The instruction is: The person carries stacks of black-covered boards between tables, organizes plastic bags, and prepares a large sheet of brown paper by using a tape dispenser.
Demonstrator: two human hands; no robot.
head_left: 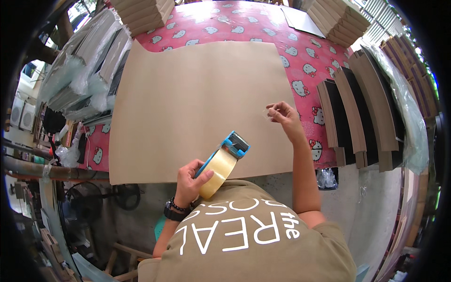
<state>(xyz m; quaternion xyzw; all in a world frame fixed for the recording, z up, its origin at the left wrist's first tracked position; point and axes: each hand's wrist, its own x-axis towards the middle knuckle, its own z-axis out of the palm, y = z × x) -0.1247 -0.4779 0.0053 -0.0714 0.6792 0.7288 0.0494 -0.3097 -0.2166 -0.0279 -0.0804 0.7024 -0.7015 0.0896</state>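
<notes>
I see my left hand (189, 179) wrapped around a blue tape dispenser (221, 163) at the brown paper sheet's (197, 108) near edge; my right hand (283, 115) pinches a clear tape strip (268, 114) above the sheet's right edge.

Several packages ring the bench (244, 21). At its left edge lies a heap of flat grey-brown bundles wrapped in clear plastic film (87, 61). At the far left corner sits a stack of folded tan cartons (143, 14), with a matching stack of tan cartons (338, 19) at the far right corner. Along the right edge stand brown-and-black flat boards (361, 113), and beside them a film-covered row of brown packs (406, 94).
</notes>
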